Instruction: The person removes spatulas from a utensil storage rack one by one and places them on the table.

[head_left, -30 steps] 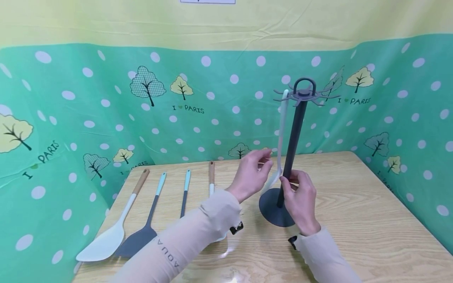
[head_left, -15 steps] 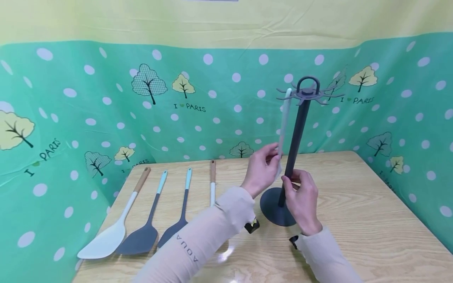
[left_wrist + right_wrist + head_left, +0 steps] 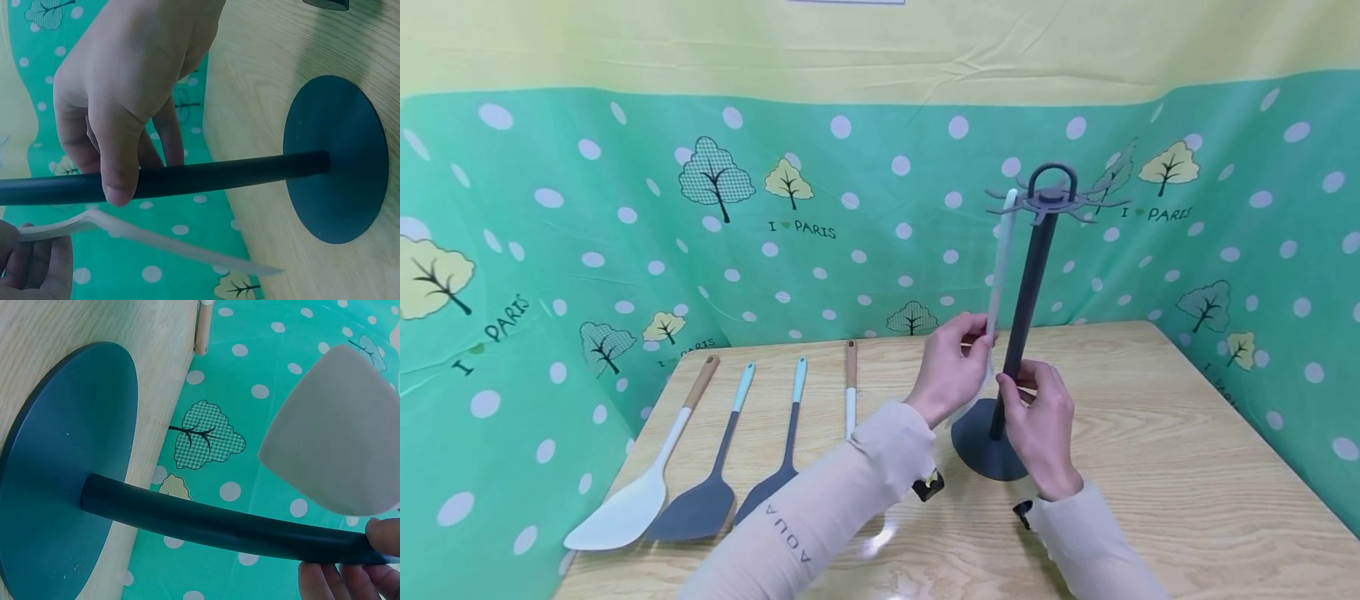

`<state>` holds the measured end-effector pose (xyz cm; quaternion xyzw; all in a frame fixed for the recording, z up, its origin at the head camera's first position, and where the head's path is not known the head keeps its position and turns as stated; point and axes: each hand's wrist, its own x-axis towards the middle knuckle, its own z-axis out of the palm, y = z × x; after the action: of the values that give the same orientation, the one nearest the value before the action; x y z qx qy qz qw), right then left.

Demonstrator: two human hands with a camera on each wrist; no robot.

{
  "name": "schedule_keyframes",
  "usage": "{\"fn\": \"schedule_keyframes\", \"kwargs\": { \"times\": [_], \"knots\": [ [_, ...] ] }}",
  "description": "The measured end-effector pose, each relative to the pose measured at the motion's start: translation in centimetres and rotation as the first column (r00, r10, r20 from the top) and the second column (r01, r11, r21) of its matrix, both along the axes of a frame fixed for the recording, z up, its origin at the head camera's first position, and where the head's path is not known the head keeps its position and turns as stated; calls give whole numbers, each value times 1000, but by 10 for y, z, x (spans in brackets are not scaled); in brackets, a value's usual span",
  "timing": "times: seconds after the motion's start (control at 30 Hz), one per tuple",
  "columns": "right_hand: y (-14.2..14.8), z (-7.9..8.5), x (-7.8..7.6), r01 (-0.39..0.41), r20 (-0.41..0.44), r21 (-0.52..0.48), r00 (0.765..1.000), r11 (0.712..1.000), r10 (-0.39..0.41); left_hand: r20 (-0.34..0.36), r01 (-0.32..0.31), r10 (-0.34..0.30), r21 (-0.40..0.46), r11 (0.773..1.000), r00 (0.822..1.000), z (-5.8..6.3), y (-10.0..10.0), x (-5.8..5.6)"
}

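Observation:
A dark utensil stand (image 3: 1032,287) with a round base and a ring of hooks rises right of the table's middle. On its left side hangs a pale turner (image 3: 1002,258), its handle's top end at a hook. My left hand (image 3: 953,362) pinches the turner low on its stem, between thumb and fingers. Low on the pole, my right hand (image 3: 1041,425) grips it with the thumb on one side and fingers on the other. The turner's broad flat blade (image 3: 337,434) shows beside the pole in the right wrist view; in the head view the left hand partly covers it.
On the table's left lie a white turner (image 3: 625,510) with a brown handle and two dark grey turners (image 3: 700,504) with light blue handles. A further brown-handled white utensil (image 3: 851,375) lies partly behind the left sleeve. A patterned cloth (image 3: 850,208) hangs behind.
My left hand has moved right from beside the turner and taken hold of its stem, then sunk slightly. The right hand has kept its grip on the pole.

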<state>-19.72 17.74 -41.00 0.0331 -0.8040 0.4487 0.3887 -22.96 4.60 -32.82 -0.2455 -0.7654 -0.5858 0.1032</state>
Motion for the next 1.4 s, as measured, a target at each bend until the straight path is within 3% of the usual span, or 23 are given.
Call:
{"fn": "schedule_keyframes", "kwargs": {
  "times": [0.33, 1.4],
  "knots": [
    [0, -1, -1, -1, 0, -4, 1000, 1000, 1, -16, 35, -35, 31, 999, 999, -2, -6, 4],
    [1, -2, -1, 0, -3, 15, 1000, 1000, 0, -59, 30, -28, 37, 999, 998, -1, -19, 17]
  ]
}}
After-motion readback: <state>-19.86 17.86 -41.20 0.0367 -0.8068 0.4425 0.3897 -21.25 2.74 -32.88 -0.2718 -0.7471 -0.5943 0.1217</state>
